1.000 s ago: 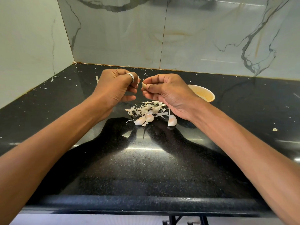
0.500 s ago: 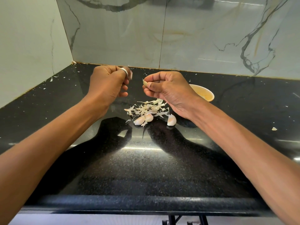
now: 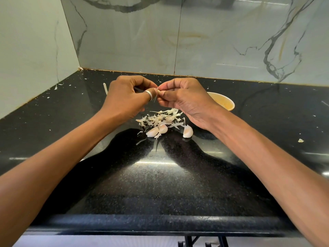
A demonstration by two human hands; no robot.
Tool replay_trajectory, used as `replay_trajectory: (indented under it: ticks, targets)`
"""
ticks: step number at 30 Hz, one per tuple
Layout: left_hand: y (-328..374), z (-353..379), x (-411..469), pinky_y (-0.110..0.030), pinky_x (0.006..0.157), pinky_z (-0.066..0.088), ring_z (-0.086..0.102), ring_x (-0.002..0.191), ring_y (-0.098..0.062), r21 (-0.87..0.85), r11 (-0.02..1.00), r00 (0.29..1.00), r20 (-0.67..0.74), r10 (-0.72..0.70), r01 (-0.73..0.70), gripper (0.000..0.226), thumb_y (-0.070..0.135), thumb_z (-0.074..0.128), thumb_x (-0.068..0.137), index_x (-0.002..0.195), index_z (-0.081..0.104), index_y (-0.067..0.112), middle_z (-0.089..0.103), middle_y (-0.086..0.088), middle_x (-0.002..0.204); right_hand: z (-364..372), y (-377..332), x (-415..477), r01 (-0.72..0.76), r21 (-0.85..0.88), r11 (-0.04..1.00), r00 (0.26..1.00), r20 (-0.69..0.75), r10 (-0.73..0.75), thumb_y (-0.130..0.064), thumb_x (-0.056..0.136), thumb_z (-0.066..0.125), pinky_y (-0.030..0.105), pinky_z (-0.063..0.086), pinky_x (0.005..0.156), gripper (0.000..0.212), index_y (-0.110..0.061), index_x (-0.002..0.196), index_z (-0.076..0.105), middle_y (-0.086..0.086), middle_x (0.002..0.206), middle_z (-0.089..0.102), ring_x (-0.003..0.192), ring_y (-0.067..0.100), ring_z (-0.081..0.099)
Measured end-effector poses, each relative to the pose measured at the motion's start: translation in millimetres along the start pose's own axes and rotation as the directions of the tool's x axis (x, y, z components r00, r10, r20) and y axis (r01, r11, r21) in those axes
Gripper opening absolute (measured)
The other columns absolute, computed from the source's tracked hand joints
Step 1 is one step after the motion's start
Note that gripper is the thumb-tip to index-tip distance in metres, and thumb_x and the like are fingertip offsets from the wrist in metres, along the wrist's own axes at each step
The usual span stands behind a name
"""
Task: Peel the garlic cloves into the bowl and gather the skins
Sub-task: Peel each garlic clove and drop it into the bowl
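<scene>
My right hand (image 3: pixel 185 98) pinches a garlic clove (image 3: pixel 157 91) between thumb and fingertips above the counter. My left hand (image 3: pixel 128 97), a ring on one finger, meets it and pinches a strip of skin hanging from the clove. Below them lies a pile of peeled skins (image 3: pixel 160 118). Three unpeeled cloves rest at its near edge: two together (image 3: pixel 157 131) and one to the right (image 3: pixel 188 131). The cream bowl (image 3: pixel 225 102) stands behind my right wrist, partly hidden by it.
The black speckled countertop (image 3: pixel 160 184) carries scattered skin flecks, with one scrap at the right (image 3: pixel 300 140) and a strip behind my left hand (image 3: pixel 105 88). Marble walls close the back and left. The counter's front edge runs near the bottom of the view.
My left hand had pulled away to the left half a second ago; it has come back to the clove and pinches the skin again. My right hand has stayed in place.
</scene>
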State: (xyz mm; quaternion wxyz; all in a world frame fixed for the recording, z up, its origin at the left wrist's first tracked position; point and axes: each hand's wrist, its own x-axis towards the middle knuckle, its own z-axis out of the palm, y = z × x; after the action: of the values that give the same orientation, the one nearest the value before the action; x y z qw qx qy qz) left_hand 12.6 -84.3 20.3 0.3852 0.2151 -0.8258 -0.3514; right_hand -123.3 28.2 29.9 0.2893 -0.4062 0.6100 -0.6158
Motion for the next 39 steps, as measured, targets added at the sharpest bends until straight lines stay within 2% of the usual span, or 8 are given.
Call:
replay_trajectory:
  ticks: [6, 11, 17, 20, 24, 27, 31, 39]
  targets:
    - [-1.9, -0.1, 1.2, -0.042, 0.065, 0.064, 0.070, 0.063, -0.021, 0.033, 0.999, 1.000, 0.014, 0.010, -0.010, 0.003, 0.026, 0.074, 0.091, 0.091, 0.077, 0.026, 0.071, 0.003, 0.071, 0.7, 0.8, 0.5, -0.013, 0.010, 1.000, 1.000, -0.017, 0.013, 0.008, 0.094, 0.064, 0.029, 0.061, 0.080, 0.012, 0.006, 0.104, 0.069, 0.022, 0.100, 0.070, 0.084, 0.020, 0.069]
    - [0.0, 0.9, 0.8, -0.035, 0.064, 0.064, 0.068, 0.064, -0.016, -0.013, 1.000, 0.998, 0.057, -0.017, 0.018, 0.005, 0.024, 0.071, 0.094, 0.094, 0.075, 0.022, 0.070, -0.005, 0.073, 1.3, 1.2, 0.4, -0.030, 0.152, 0.988, 0.999, -0.012, 0.032, 0.006, 0.093, 0.065, 0.023, 0.059, 0.075, 0.007, 0.005, 0.099, 0.069, 0.014, 0.090, 0.069, 0.077, 0.014, 0.069]
    - [0.0, 0.9, 0.5, -0.043, 0.066, 0.064, 0.071, 0.064, -0.017, -0.024, 0.999, 0.997, 0.074, -0.033, 0.035, 0.009, 0.025, 0.068, 0.097, 0.100, 0.074, 0.019, 0.070, -0.003, 0.076, 1.7, 0.8, -1.1, -0.059, 0.301, 0.952, 0.997, -0.020, 0.068, 0.009, 0.090, 0.066, 0.021, 0.059, 0.071, 0.007, 0.006, 0.096, 0.068, 0.011, 0.082, 0.072, 0.072, 0.014, 0.071]
    - [0.7, 1.1, 0.1, -0.040, 0.064, 0.064, 0.070, 0.064, -0.016, -0.034, 0.998, 0.995, 0.087, -0.043, 0.046, 0.009, 0.024, 0.068, 0.097, 0.100, 0.074, 0.019, 0.071, -0.004, 0.077, 1.2, 0.7, -1.5, -0.064, 0.296, 0.953, 0.997, -0.015, 0.072, 0.009, 0.090, 0.067, 0.020, 0.059, 0.071, 0.008, 0.006, 0.097, 0.068, 0.012, 0.083, 0.071, 0.073, 0.013, 0.071]
    - [4.1, 1.2, -1.0, -0.024, 0.056, 0.059, 0.064, 0.064, -0.004, -0.146, 0.983, 0.989, 0.111, -0.098, 0.114, 0.010, 0.014, 0.065, 0.098, 0.100, 0.074, 0.010, 0.068, -0.009, 0.082, 0.6, 0.3, -1.7, -0.057, 0.295, 0.954, 0.998, -0.002, 0.061, 0.010, 0.091, 0.065, 0.020, 0.059, 0.070, 0.008, 0.007, 0.098, 0.068, 0.015, 0.088, 0.070, 0.073, 0.013, 0.072]
    - [6.5, 0.8, -1.5, -0.024, 0.055, 0.058, 0.062, 0.067, -0.002, -0.230, 0.957, 0.980, 0.130, -0.151, 0.178, 0.013, 0.010, 0.061, 0.100, 0.101, 0.073, 0.006, 0.066, -0.006, 0.083, -0.2, -0.9, -2.2, -0.058, 0.300, 0.952, 0.998, 0.015, 0.056, 0.009, 0.091, 0.065, 0.020, 0.059, 0.071, 0.009, 0.007, 0.099, 0.068, 0.016, 0.091, 0.070, 0.074, 0.013, 0.073]
    - [9.1, 0.3, -1.8, -0.025, 0.054, 0.058, 0.063, 0.068, -0.004, -0.292, 0.929, 0.970, 0.150, -0.190, 0.227, 0.012, 0.011, 0.061, 0.100, 0.096, 0.073, 0.011, 0.066, -0.005, 0.084, -1.0, -1.5, -2.3, -0.062, 0.310, 0.949, 0.998, 0.028, 0.056, 0.009, 0.091, 0.065, 0.020, 0.059, 0.072, 0.009, 0.006, 0.100, 0.068, 0.015, 0.090, 0.071, 0.075, 0.013, 0.072]
    - [8.9, 1.3, -3.0, -0.025, 0.054, 0.059, 0.068, 0.073, -0.009, -0.230, 0.953, 0.978, 0.113, -0.174, 0.196, 0.007, 0.012, 0.067, 0.095, 0.094, 0.074, 0.014, 0.071, -0.007, 0.087, 1.4, 0.7, -2.2, -0.055, 0.278, 0.959, 0.998, 0.006, 0.056, 0.007, 0.090, 0.069, 0.021, 0.060, 0.075, 0.008, 0.006, 0.098, 0.069, 0.012, 0.086, 0.072, 0.078, 0.015, 0.071]
